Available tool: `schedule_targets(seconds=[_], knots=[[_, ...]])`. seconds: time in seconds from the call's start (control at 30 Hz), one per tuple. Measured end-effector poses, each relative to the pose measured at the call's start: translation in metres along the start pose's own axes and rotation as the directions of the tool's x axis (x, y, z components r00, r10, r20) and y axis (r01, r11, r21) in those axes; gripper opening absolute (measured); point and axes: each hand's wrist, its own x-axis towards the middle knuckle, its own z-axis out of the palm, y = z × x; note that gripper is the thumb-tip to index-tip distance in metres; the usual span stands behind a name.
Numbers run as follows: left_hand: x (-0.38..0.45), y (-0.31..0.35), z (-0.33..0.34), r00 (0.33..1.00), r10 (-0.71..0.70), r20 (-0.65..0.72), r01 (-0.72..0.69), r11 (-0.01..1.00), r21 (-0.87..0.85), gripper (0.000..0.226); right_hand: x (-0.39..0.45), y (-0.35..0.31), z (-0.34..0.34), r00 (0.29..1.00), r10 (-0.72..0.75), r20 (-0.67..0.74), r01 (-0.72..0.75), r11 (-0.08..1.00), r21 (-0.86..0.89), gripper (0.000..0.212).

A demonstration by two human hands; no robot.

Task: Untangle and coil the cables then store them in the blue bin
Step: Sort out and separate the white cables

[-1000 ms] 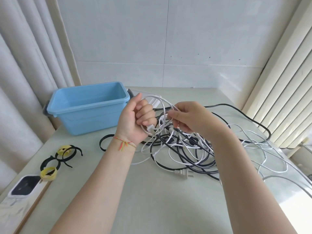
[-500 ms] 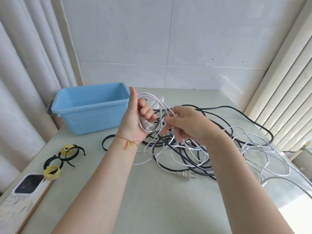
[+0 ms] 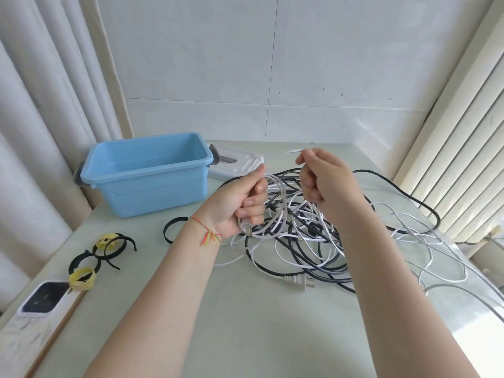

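A tangle of black and white cables lies on the pale green table, spreading to the right. My left hand grips a small coil of white cable above the pile. My right hand is raised beside it and pinches a strand of the same white cable, which runs up past its fingers. A white plug lies at the front of the tangle. The blue bin stands at the back left, with nothing inside that I can see.
The bin's white lid lies behind the bin's right end. Black and yellow cable straps and a lone black strap lie at the left. A phone rests at the front left edge. Curtains hang on both sides.
My right hand has lifted and drawn the white strand up and to the right. My left hand has turned, closing its thumb over the coil.
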Motion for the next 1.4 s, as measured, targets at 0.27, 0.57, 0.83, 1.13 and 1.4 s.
schedule_targets(seconds=[0.27, 0.57, 0.83, 1.13, 1.4], knots=[[0.000, -0.006, 0.011, 0.995, -0.062, 0.073, 0.061, 0.998, 0.016, 0.044, 0.002, -0.001, -0.007, 0.943, -0.068, -0.325, 0.074, 0.997, 0.007, 0.019], [0.006, -0.007, 0.015, 0.986, 0.120, -0.115, -0.146, 0.956, -0.253, 0.045, -0.015, -0.001, 0.015, 0.981, 0.060, 0.185, 0.035, 0.880, -0.474, 0.032], [0.005, 0.006, 0.003, 0.931, 0.216, -0.293, -0.337, 0.818, -0.467, 0.061, -0.011, 0.019, 0.031, 0.966, 0.060, 0.253, -0.001, 0.974, -0.227, 0.056], [0.007, -0.001, 0.001, 0.975, 0.200, -0.094, -0.204, 0.655, -0.727, 0.046, -0.006, 0.026, 0.042, 0.992, 0.095, 0.082, -0.100, 0.993, 0.067, 0.035], [0.004, -0.002, 0.017, 0.987, 0.158, 0.032, -0.120, 0.852, -0.510, 0.040, -0.011, 0.019, 0.036, 0.991, 0.121, -0.059, -0.115, 0.990, 0.086, 0.049]])
